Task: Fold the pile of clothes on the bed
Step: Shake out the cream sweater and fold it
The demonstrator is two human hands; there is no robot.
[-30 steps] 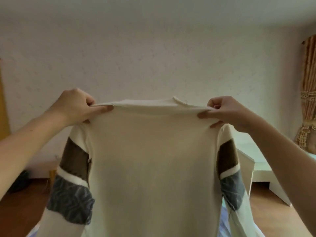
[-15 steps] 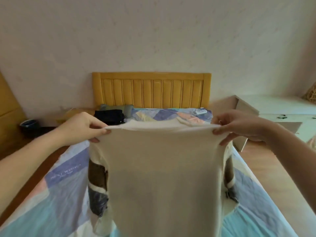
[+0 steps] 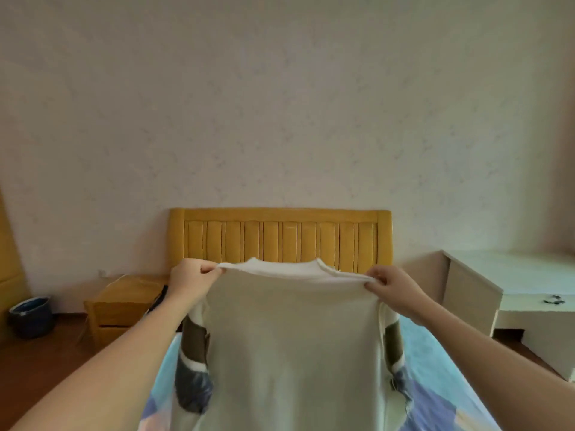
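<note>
I hold a cream sweater [image 3: 292, 346] stretched upright in front of me, over the bed [image 3: 435, 381]. My left hand [image 3: 191, 279] pinches its left shoulder and my right hand [image 3: 393, 289] pinches its right shoulder. The sleeves hang down at both sides, banded in brown, white and grey-blue. The collar shows along the top edge. The sweater hides most of the bed, including the other clothes near the headboard.
A yellow wooden headboard [image 3: 280, 237] stands against the wall behind the sweater. A wooden nightstand [image 3: 124, 303] is at the left, with a dark bin [image 3: 31, 315] on the floor beyond it. A pale desk [image 3: 510, 290] stands at the right.
The sweater first came down from high against the wall, then rose again, so it now covers the clothes by the headboard. Both hands kept their grip on the shoulders.
</note>
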